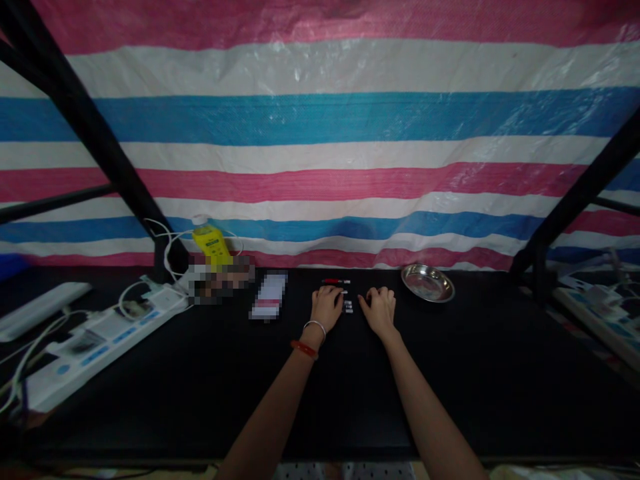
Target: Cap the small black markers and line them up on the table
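My left hand point(326, 308) rests palm down over several small slim items, hiding most of their length. Clear or silvery ends point(349, 307) stick out past its thumb side. Just beyond the fingertips lies a slim red item point(332, 281) with a silvery end, too small to name. The thumb and fingers of this hand are apart, and no grip shows. My right hand point(380, 310) lies on the black table top point(350, 387) to the right of the items, fingers bent and thumb spread, holding nothing. A white bangle and an orange-red one circle my left wrist.
A round metal dish point(429, 283) stands right of my right hand. On the left are a blurred phone point(269, 295), a yellow bottle point(211, 243) and a white power strip point(107, 347) with cables. Black frame bars point(95, 147) and a striped sheet point(320, 120) bound the table.
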The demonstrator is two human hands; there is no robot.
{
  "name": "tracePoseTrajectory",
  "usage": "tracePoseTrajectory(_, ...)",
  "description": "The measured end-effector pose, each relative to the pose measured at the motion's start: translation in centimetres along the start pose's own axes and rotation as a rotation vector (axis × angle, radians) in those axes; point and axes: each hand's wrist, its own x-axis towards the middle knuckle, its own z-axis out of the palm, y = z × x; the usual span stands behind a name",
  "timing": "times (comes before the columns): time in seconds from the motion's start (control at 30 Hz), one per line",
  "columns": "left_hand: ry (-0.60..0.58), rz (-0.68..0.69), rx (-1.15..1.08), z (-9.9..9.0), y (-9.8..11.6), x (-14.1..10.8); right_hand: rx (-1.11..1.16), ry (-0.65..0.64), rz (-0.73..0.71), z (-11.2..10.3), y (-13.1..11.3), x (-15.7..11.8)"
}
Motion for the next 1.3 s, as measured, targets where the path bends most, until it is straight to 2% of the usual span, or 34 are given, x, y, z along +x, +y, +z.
tracePoseTrajectory(0.2,0.000,0.038,0.000,-0.1,0.3,-0.1,0.027,0.002,0.004,0.2,0.1,0.0)
tracePoseTrajectory(0.5,0.004,0.053,-0.014,-0.3,0.3,0.0,0.044,0.086,0.023,-0.2,-0.2,0.1)
tracePoseTrajectory(0.67,0.129,0.044,-0.034,-0.1,-0.2,0.4,0.087,0.101,0.028,-0.2,-0.6,1.2)
tracePoseTrajectory(0.73,0.188,0.022,-0.031,-0.1,-0.3,0.5,0.103,0.049,-0.022,0.0,-1.0,2.6)
tracePoseTrajectory(0.9,0.269,-0.049,-0.034,-0.4,-0.3,0.5,0.104,-0.197,-0.263,0.9,-2.4,6.5)
tracePoseTrajectory(1.03,0.329,-0.116,-0.066,-0.5,-0.4,0.3,0.095,-0.273,-0.307,2.0,-3.0,7.7)
tracePoseTrajectory(1.17,0.389,-0.139,-0.101,-0.2,-0.7,0.4,0.247,-0.241,-0.251,2.6,-3.3,7.5)
tracePoseTrajectory(1.23,0.428,-0.152,-0.124,-0.1,-0.8,0.5,0.445,-0.196,-0.192,2.6,-3.7,7.0)
tracePoseTrajectory(1.3,0.478,-0.169,-0.156,-0.1,-0.9,0.5,0.761,-0.138,-0.069,2.2,-4.2,6.1)
